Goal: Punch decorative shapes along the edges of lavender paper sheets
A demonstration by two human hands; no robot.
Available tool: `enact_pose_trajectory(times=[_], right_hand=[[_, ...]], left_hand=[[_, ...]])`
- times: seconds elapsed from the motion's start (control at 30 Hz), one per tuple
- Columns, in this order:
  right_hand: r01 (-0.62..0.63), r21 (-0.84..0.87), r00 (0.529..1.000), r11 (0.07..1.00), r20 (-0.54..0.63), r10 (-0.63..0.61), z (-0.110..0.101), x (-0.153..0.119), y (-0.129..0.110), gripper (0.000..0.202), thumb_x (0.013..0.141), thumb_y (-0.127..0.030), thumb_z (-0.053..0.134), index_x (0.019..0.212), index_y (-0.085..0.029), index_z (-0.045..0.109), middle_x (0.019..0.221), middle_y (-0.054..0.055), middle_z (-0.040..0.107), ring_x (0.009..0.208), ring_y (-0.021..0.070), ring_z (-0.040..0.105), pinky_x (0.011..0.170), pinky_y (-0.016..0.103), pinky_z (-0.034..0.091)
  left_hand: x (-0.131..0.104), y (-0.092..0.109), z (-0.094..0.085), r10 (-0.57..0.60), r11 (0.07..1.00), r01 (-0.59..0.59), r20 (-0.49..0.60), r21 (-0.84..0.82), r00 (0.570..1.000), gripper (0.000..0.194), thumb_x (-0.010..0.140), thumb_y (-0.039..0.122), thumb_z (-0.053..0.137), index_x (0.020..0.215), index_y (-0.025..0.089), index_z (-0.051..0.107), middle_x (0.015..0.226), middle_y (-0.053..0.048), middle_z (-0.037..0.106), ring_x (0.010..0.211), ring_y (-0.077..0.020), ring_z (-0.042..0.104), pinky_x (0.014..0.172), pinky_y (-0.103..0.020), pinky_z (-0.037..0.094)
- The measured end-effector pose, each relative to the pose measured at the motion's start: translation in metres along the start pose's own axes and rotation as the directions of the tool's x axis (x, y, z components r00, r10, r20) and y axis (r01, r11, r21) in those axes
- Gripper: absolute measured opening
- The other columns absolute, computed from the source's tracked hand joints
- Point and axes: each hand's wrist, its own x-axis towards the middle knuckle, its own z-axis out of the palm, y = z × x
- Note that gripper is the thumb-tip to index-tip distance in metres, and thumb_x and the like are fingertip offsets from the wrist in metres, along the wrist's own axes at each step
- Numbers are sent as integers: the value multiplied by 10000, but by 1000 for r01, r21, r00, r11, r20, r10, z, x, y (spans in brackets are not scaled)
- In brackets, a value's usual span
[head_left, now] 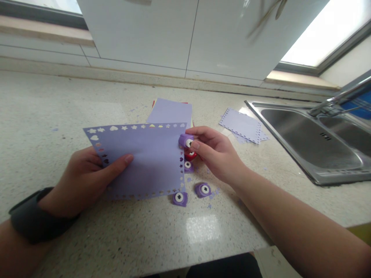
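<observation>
Above a counter (130, 239), the left hand (78, 177) grips a purple sheet (150, 158), thumb on top, as the right hand (216, 152) pinches a purple punch (185, 140) between thumb and fingers at the sheet's right edge, near its top corner. Dark shapes mark the white buttons of 3 other punches (203, 190) below; punched cards (242, 125) lie near a steel sink (333, 178).

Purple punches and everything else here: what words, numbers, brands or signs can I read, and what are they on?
No words, numbers or brands can be read.
Purple punches on the counter: small dark shapes on white buttons, no readable letters.
Punch in the right hand: mark too small to read.
Purple sheet in the left hand: cut-out hearts and stars, no writing.
</observation>
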Motion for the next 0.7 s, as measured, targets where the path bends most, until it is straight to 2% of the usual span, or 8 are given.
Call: enact_pose_trajectory(times=[0.23, 0.7], right_hand=[[27, 8, 1000, 1000, 5, -27, -2, 1, 3, 302, 862, -359, 844, 1110, -229, 731, 850, -2, 690, 765, 133, 638, 741, 299, 549], [41, 2, 999, 999, 24, -41, -5, 1, 5, 282, 879, -319, 814, 1132, -227, 730, 869, -3, 686, 761, 136, 636, 730, 309, 512]], left_hand=[[-2, -3, 0, -30, 999, 29, -9, -38, 1000, 198, 786, 395, 812, 698, 218, 796, 687, -18, 777, 573, -162, 654, 493, -241, 535], [-2, 0, 0, -12, 999, 12, -7, -52, 1000, 208, 770, 372, 814, 649, 209, 769, 620, -1, 746, 511, -134, 626, 436, -203, 507]])
